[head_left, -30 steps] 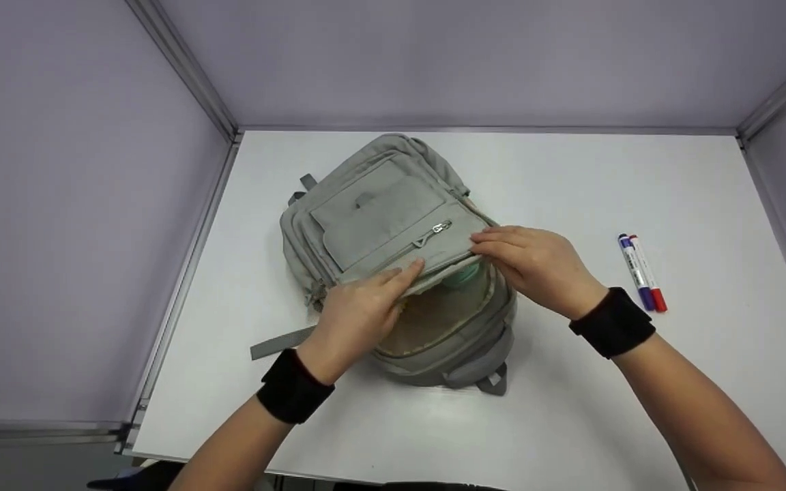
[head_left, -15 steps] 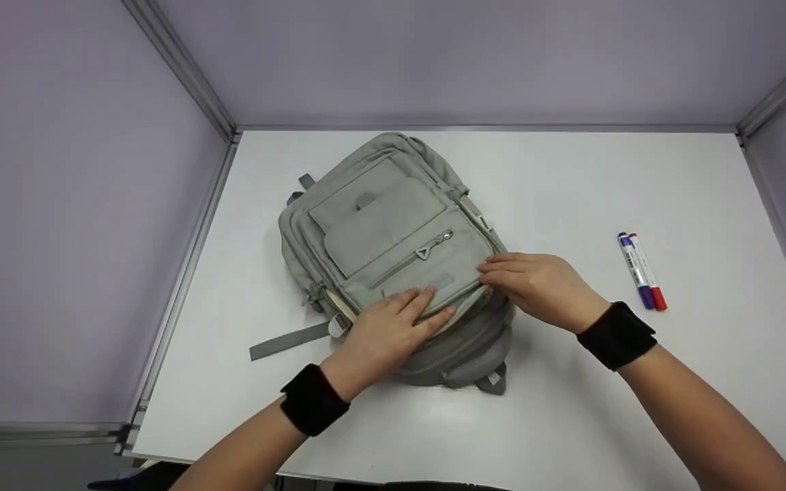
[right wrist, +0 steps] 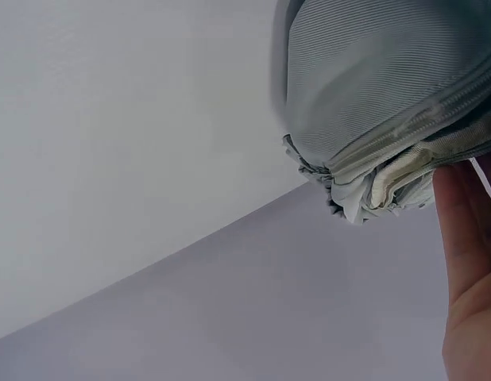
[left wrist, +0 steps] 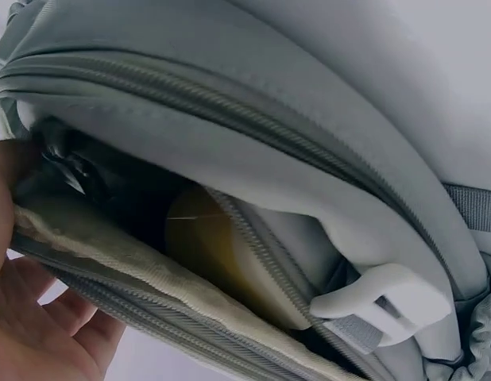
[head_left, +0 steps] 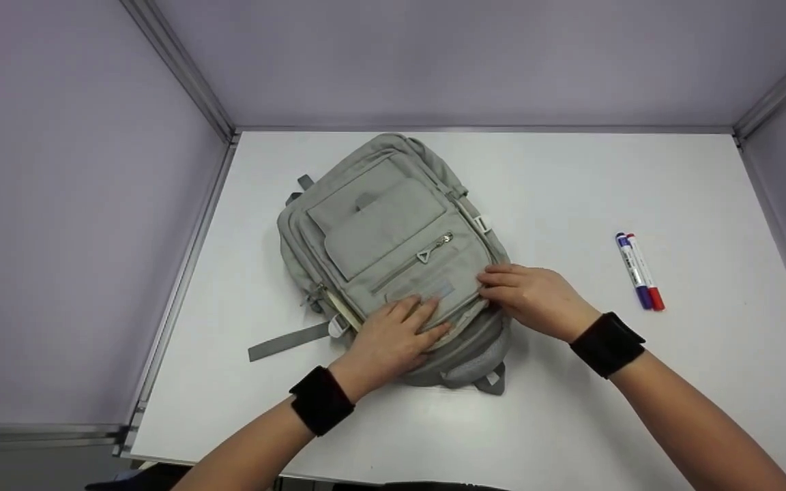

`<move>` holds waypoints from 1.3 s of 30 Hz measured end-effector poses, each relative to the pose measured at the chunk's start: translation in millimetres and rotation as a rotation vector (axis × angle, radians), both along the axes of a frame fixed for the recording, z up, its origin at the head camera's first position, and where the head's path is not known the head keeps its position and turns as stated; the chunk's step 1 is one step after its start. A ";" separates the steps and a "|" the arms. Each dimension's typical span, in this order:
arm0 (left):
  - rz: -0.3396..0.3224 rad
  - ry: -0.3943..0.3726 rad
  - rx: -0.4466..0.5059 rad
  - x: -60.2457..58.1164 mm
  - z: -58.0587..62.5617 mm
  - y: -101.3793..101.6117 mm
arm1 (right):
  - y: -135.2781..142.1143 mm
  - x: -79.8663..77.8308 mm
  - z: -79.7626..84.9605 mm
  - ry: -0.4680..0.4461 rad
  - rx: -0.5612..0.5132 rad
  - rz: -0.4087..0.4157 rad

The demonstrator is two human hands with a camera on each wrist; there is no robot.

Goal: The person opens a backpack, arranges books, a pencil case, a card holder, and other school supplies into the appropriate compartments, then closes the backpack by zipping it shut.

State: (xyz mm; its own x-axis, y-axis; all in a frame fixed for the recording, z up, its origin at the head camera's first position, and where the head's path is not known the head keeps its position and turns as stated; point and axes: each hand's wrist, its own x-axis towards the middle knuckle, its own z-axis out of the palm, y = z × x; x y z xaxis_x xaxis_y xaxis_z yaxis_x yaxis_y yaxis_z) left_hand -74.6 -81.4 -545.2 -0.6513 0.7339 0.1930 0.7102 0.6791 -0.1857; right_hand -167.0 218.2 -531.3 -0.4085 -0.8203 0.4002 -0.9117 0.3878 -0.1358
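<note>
A grey backpack (head_left: 393,239) lies on the white table, front panel up. My left hand (head_left: 389,344) rests on the lower part of that panel, fingers spread and fairly straight, thumb along the open zip edge. At the panel's right lower corner, my right hand (head_left: 536,300) pinches the edge; its thumb is hidden in the head view. The left wrist view looks into the unzipped main compartment, where a yellow rounded thing (left wrist: 202,238) and something dark show beside a white plastic buckle (left wrist: 388,305). Fingers of the right hand (right wrist: 472,254) touch the fabric edge in the right wrist view.
A blue marker (head_left: 633,271) and a red marker (head_left: 647,273) lie side by side to the right on the table (head_left: 570,184). A loose grey strap (head_left: 288,341) sticks out left of the backpack. Grey panels enclose the table's back and sides.
Both hands have brought the lifted front panel down toward me, covering the opening in the head view. Over the last half second they slid slightly lower. The markers stayed put.
</note>
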 end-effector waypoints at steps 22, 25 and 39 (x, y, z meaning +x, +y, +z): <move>0.034 -0.143 -0.181 3.1 -7.3 -6.6 | -4.5 2.3 -14.5 -0.058 -0.058 -0.011; 0.035 -0.183 -0.158 3.5 -5.3 -6.8 | -6.5 2.3 -12.6 -0.074 -0.048 -0.032; 0.031 -0.298 0.182 1.1 23.6 -24.2 | -8.8 -0.2 -3.5 -0.123 -0.011 -0.045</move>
